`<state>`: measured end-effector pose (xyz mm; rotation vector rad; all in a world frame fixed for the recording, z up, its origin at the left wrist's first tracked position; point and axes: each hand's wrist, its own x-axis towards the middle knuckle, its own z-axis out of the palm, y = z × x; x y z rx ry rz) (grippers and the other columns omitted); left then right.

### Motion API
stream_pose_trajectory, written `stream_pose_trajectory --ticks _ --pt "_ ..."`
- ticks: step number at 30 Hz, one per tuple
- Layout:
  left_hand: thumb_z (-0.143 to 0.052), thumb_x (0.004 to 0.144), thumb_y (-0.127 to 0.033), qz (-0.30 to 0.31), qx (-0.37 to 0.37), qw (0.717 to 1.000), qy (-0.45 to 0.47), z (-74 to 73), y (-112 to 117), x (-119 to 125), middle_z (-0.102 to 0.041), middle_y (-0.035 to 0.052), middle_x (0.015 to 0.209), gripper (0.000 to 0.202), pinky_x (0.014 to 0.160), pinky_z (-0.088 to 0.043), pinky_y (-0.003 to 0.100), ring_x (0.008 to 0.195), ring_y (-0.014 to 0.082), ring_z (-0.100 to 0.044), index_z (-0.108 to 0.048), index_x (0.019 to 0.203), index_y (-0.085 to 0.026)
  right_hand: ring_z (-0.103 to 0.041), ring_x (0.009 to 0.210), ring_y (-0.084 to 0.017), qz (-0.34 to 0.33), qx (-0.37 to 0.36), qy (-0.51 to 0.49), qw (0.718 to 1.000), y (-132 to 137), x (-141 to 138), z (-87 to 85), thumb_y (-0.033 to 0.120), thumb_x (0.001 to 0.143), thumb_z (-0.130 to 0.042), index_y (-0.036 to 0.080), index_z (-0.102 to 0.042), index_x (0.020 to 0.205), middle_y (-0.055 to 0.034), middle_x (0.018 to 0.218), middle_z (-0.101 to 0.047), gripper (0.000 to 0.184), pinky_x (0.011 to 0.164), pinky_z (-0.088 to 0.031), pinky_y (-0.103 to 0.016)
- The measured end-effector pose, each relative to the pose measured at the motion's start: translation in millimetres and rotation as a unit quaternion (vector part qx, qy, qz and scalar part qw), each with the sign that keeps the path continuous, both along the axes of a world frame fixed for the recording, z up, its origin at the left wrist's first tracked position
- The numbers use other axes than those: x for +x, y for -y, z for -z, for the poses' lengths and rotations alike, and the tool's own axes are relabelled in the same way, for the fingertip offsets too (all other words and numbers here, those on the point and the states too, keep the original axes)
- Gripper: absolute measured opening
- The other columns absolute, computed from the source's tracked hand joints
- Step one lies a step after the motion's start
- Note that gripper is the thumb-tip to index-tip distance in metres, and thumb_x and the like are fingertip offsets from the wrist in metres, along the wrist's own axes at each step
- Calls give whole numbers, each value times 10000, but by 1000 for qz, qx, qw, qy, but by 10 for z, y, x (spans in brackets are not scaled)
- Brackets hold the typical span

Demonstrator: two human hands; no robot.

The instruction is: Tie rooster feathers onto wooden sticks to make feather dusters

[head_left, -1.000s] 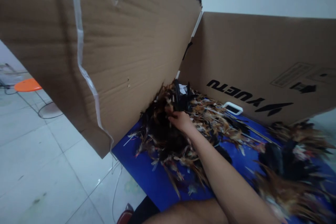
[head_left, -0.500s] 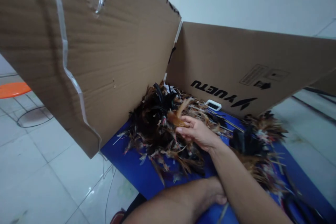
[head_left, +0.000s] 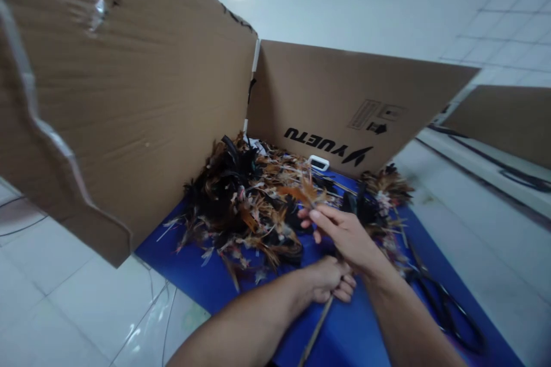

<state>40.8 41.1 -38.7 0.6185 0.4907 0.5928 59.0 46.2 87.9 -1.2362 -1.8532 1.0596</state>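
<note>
My left hand (head_left: 331, 280) is closed around a thin stick (head_left: 317, 330), whose lower end runs toward the bottom edge. Just above it, my right hand (head_left: 346, 232) pinches a small orange-brown feather tuft (head_left: 305, 192) between thumb and fingers. Left of my hands spreads a large heap of brown and black feathers (head_left: 241, 206) on the blue tabletop (head_left: 159, 243). To the right lie more feathers (head_left: 383, 192), some of them hidden behind my right hand and wrist. Whether feathers are fixed to the stick's upper end cannot be seen.
Tall cardboard panels stand at the left (head_left: 172, 86) and back (head_left: 318, 86). A small white device with a dark screen (head_left: 319, 163) lies by the back panel. Black-handled scissors (head_left: 447, 304) rest at the right edge. Beyond is a tiled floor (head_left: 64, 304).
My right hand has drawn away from the feather heap with the tuft and is now close above my left hand. The view has swung right, bringing the scissors and stick further into sight.
</note>
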Motion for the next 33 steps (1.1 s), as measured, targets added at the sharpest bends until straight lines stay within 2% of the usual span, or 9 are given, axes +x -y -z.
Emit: stream_pose_trajectory --ticks 2,4,7,10,13,15,21,28,33 --pt "-520 772 -253 -2 -9 1000 -16 -64 18 -51 -293 -85 483 174 395 -91 174 352 22 -194 -387 690 -177 -491 594 -124 63 63 -12 996 120 284 0 472 789 -551 180 -625 685 -27 691 -558 319 542 -405 -240" --pt "-491 792 -263 -4 -12 1000 -27 -131 45 -102 -302 -83 493 144 395 -93 176 355 22 -190 -400 725 -173 -470 605 -130 126 86 -30 988 236 555 75 460 764 -591 191 -613 631 -16 648 -516 301 551 -399 -244" --pt "-479 804 -283 -11 6 999 -40 -199 92 -143 -314 -77 507 153 392 -96 179 358 20 -194 -409 734 -167 -466 573 -128 214 46 -103 970 359 856 299 450 672 -691 196 -637 753 -13 659 -562 272 552 -409 -259" --pt "-453 826 -314 -12 12 998 -61 -214 129 -135 -321 -73 512 174 391 -106 178 361 23 -216 -426 752 -159 -499 603 -128 229 -6 -172 958 400 1001 555 423 661 -714 192 -630 858 -21 730 -620 315 599 -420 -268" --pt "-454 831 -330 -19 8 997 -72 -215 136 -125 -316 -75 524 186 392 -97 176 368 21 -216 -427 771 -156 -476 607 -110 229 -11 -204 952 396 1046 725 392 699 -693 181 -626 779 8 668 -574 235 614 -401 -251" --pt "-490 817 -352 -22 5 997 -73 -225 124 -135 -306 -80 533 209 395 -84 173 375 17 -213 -422 781 -158 -456 584 -107 241 -18 -233 942 394 1067 768 382 679 -710 182 -623 762 28 619 -528 233 583 -386 -245" --pt "-624 721 -450 -27 19 999 -44 -243 88 -183 -287 -89 550 366 399 -59 166 398 6 -192 -414 795 -160 -469 535 -109 266 -60 -323 906 439 1146 715 360 593 -773 191 -548 691 40 560 -514 298 525 -385 -242" --pt "-594 744 -457 -15 45 998 -50 -228 104 -165 -305 -75 566 351 382 -54 169 395 0 -167 -454 769 -137 -472 495 -112 221 -95 -211 947 481 1039 746 489 622 -715 164 -540 620 -2 541 -555 370 490 -372 -252" --pt "-609 723 -465 -12 46 997 -63 -270 127 -156 -324 -73 551 361 372 -57 164 385 3 -186 -431 742 -151 -412 458 -94 243 -87 -146 955 468 969 776 516 584 -709 161 -536 578 29 478 -495 395 450 -324 -238"
